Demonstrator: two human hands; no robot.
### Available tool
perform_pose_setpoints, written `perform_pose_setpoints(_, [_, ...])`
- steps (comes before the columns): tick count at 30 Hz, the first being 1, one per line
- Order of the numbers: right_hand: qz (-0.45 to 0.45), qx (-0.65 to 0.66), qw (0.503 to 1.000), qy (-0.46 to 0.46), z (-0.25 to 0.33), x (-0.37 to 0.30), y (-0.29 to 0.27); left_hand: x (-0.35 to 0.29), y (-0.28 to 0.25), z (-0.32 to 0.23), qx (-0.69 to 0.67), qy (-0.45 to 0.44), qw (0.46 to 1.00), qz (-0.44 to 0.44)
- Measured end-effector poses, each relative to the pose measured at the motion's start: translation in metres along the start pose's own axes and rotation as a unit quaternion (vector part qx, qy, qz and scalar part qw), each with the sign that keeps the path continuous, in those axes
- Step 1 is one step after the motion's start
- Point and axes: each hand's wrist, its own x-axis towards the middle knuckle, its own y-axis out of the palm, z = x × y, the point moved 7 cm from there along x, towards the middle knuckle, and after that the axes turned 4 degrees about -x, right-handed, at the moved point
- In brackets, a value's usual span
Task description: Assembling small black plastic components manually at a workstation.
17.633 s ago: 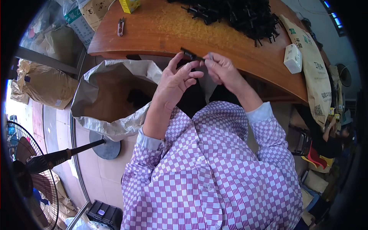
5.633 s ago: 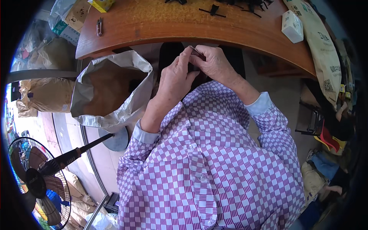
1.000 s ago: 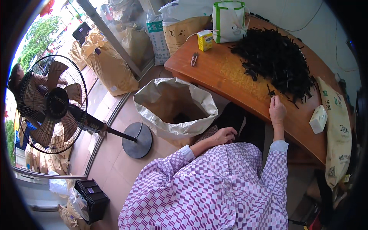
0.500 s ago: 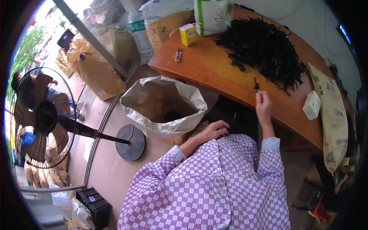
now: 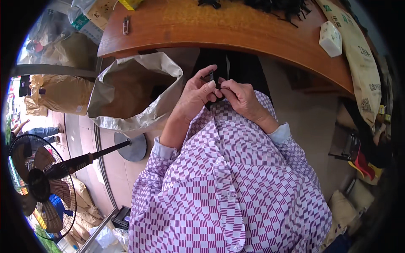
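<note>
Both my hands meet over my lap, in front of the wooden table's edge. Between the thumb and fingers of my left hand is a small black strip-like piece; its exact kind is too small to make out. My right hand is closed in a pinch against the same piece, its fingertips close to those of my left hand. Part of a heap of similar black pieces lies on the table, cut off by the upper edge of the view.
An open-topped woven sack stands left of my hands, by a fan on a round base. A small nail-clipper-like object lies on the table. At right are a white packet and a flat tan sack.
My right hand has come back from the table to my lap with a black piece. My left hand has risen to meet it. The view has tilted down, away from the heap.
</note>
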Motion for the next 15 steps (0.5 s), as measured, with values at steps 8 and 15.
perform_pose_setpoints(8, [0.054, 0.017, 0.998, 0.029, -0.017, -0.012, 0.007, -0.005, -0.006, 0.009, -0.047, 0.012, 0.999, -0.015])
perform_pose_setpoints(15, [0.041, 0.006, 0.994, 0.098, -0.017, -0.014, 0.001, -0.005, -0.011, 0.010, 0.041, 0.045, 0.994, -0.092])
